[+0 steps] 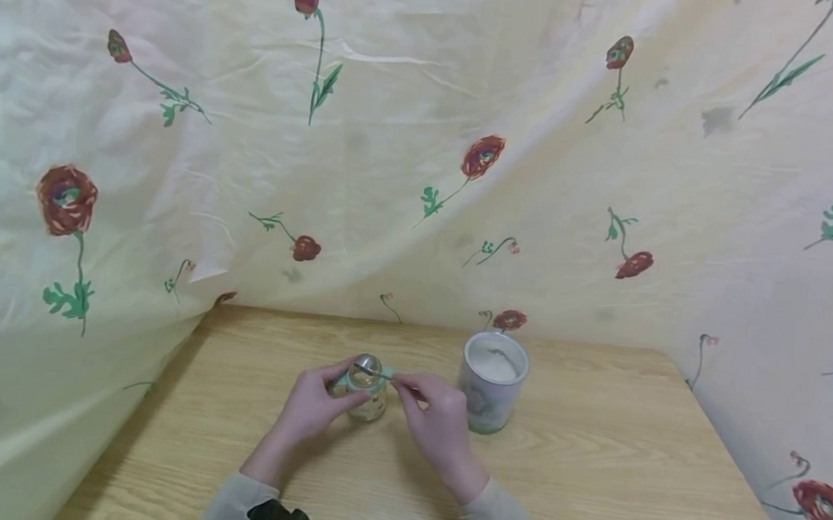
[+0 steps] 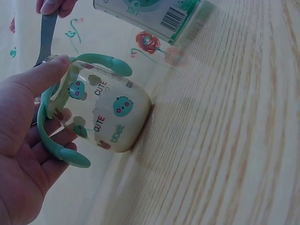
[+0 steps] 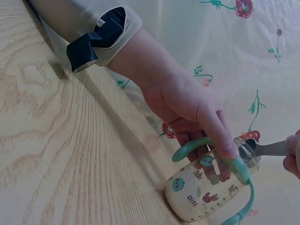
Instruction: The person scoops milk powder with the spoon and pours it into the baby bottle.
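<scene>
A clear baby bottle with mint-green side handles and small cartoon prints stands upright on the table, its lid off. My left hand holds it around the neck, with the thumb at the near side and the fingers behind. Pale contents show in the bottle's lower part. My right hand pinches the handle of a metal spoon. The spoon's bowl is at the bottle's open mouth, overlapping the rim in the right wrist view. Only fingertips of the right hand show in the wrist views.
A round canister, open and holding white powder, stands to the right of the bottle, close behind my right hand. The wooden table ends at a flowered cloth hanging behind and at both sides.
</scene>
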A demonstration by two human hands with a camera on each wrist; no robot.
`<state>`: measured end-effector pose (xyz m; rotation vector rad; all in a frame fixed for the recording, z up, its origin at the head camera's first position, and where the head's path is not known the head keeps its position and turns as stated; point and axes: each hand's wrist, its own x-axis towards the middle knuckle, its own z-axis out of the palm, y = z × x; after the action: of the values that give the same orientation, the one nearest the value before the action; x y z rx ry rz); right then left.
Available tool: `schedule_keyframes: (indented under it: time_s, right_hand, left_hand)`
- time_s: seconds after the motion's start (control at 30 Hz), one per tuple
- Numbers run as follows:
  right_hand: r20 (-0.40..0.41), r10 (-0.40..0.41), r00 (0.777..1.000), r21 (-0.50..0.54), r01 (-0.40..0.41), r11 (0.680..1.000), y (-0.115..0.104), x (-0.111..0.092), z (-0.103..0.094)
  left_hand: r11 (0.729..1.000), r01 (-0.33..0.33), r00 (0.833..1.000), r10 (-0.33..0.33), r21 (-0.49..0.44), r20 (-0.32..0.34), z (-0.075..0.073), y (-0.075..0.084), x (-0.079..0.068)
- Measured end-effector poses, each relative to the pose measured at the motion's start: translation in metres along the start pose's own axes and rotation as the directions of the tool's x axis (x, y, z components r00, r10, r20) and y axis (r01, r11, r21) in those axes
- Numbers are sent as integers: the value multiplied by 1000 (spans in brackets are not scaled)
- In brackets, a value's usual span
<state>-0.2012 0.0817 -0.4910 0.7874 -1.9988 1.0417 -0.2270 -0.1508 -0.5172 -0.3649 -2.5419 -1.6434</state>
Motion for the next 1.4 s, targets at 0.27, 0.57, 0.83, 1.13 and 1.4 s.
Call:
schedule_keyframes:
  time_s: [0.27, 0.57, 0.83, 1.13, 1.4]
  right_hand:
    - [-13, 58, 998, 49, -57, 997, 2, -1, 1]
    - [-36, 142, 989, 111, -137, 984, 1, 0, 1]
    - [-31, 193, 981, 157, -186, 970, -1, 3, -1]
    - [-37, 247, 968, 216, -233, 948, -3, 4, -1]
    - [-56, 375, 925, 312, -341, 887, -6, 7, -1]
  left_hand:
    - [1000, 7, 1000, -7, 1, 0, 0, -1, -1]
    - [1000, -2, 1000, 2, -6, -2, 0, 0, 0]
    - [1000, 1, 1000, -1, 2, 7, -1, 1, -1]
    - [1000, -12, 1000, 12, 24, 20, -3, 2, 0]
    - [1000, -16, 999, 16, 6, 29, -4, 3, 1]
